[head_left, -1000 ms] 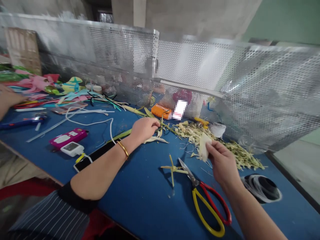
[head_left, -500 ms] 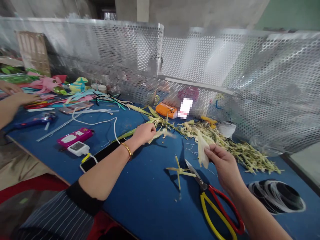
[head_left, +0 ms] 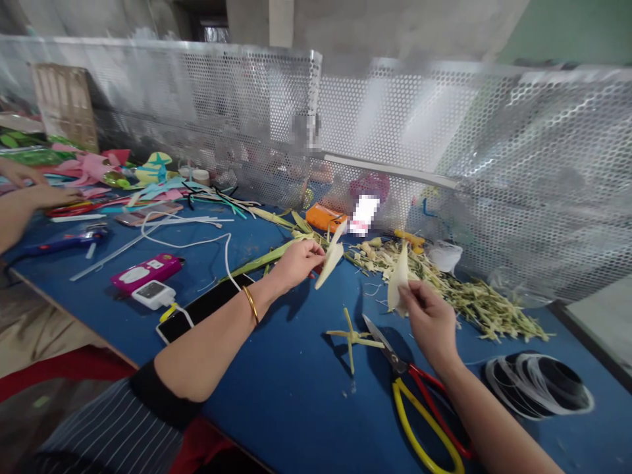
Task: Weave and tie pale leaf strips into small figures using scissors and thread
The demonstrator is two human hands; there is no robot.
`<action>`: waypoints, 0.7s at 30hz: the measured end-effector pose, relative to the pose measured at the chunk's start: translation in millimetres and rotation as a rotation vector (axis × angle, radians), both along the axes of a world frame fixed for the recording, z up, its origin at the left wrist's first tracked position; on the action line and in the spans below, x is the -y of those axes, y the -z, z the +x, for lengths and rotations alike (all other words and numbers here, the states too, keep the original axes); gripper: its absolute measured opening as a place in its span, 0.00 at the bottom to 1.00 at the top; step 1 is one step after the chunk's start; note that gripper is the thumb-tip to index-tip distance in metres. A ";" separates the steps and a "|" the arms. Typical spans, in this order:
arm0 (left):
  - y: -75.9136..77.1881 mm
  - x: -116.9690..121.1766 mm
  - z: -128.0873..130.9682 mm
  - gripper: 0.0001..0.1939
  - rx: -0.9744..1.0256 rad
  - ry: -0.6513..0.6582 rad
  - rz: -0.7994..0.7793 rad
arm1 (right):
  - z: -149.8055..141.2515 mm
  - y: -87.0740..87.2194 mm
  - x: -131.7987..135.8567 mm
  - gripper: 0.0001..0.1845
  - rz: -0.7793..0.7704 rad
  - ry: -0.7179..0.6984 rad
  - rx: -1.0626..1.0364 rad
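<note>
My left hand (head_left: pixel 299 262) pinches a pale, pointed corn husk piece (head_left: pixel 332 258) above the blue table (head_left: pixel 276 401). In my right hand (head_left: pixel 430 316), closed between thumb and fingers, is another pale husk piece (head_left: pixel 399 282), its tip pointing up. Below and between the hands lies a small cross-shaped bundle of husk strips (head_left: pixel 351 337). Scissors with one red and one yellow handle (head_left: pixel 405 388) lie just left of my right forearm, blades partly apart. Long green husk leaves (head_left: pixel 261 260) lie behind my left hand.
Dried husk scraps (head_left: pixel 474 296) are heaped at the back right. A spool of clear line (head_left: pixel 538 385) sits at far right. A magenta box (head_left: pixel 147 271), white charger (head_left: pixel 153 293) and black phone (head_left: pixel 202 309) lie left. Another person's hands (head_left: pixel 29 191) work at far left.
My left hand has picked a husk piece out of the pile of leaves and lifted it toward the right. My right hand keeps its piece, now turned more upright.
</note>
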State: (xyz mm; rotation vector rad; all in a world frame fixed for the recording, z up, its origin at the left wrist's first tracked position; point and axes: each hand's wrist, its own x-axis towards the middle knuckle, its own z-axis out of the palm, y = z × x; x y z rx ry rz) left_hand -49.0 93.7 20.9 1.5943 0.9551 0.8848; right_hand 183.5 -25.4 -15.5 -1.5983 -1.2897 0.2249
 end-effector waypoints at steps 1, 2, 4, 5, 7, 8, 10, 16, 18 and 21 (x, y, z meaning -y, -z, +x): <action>2.2 2.1 3.8 0.04 0.021 0.020 0.023 | 0.6 0.0 -2.6 0.15 -0.023 0.029 0.060; 4.2 4.2 7.7 0.03 0.031 0.031 0.047 | 0.4 -0.7 -5.0 0.16 -0.041 0.067 0.120; 7.2 9.2 15.8 0.02 0.025 0.036 0.112 | -3.6 -4.3 -8.9 0.19 -0.045 0.126 0.203; 8.0 12.2 20.0 0.02 0.012 0.034 0.151 | -7.3 -6.7 -10.1 0.20 -0.039 0.113 0.189; 8.0 19.7 28.6 0.01 -0.016 0.026 0.219 | -17.4 -10.9 -11.5 0.21 -0.087 -0.053 -0.037; 7.6 24.0 32.7 0.01 -0.028 0.023 0.241 | -22.9 -12.1 -11.8 0.20 -0.155 -0.172 -0.249; 6.4 32.7 40.3 0.02 -0.046 0.039 0.248 | -32.1 -12.3 -11.8 0.19 -0.221 -0.305 -0.691; 4.1 44.4 50.7 0.13 0.023 0.043 0.142 | -28.3 -7.3 -6.8 0.16 -0.031 -0.268 -0.962; 2.8 43.1 50.4 0.11 0.096 0.007 0.062 | -21.0 -9.2 -4.4 0.17 0.027 -0.250 -0.947; 1.6 40.4 49.3 0.06 0.187 -0.046 -0.076 | -12.3 -13.5 -2.7 0.17 0.080 -0.230 -0.900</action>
